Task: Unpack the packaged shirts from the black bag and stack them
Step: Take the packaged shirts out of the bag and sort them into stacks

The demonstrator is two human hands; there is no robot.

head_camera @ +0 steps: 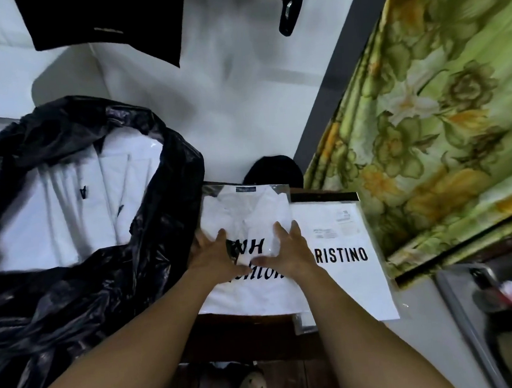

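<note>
The black bag sprawls open at left, with white packaged shirts lying inside. Just right of it, one packaged shirt lies flat, overlapping the edge of the ARISTINO package. The left hand and right hand press on it, fingers spread flat.

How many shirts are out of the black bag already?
At least two: the ARISTINO package and a white packaged shirt beside it. The left hand and right hand press flat on that one now. The black bag holds several more white packages, so plenty looks left.
</note>
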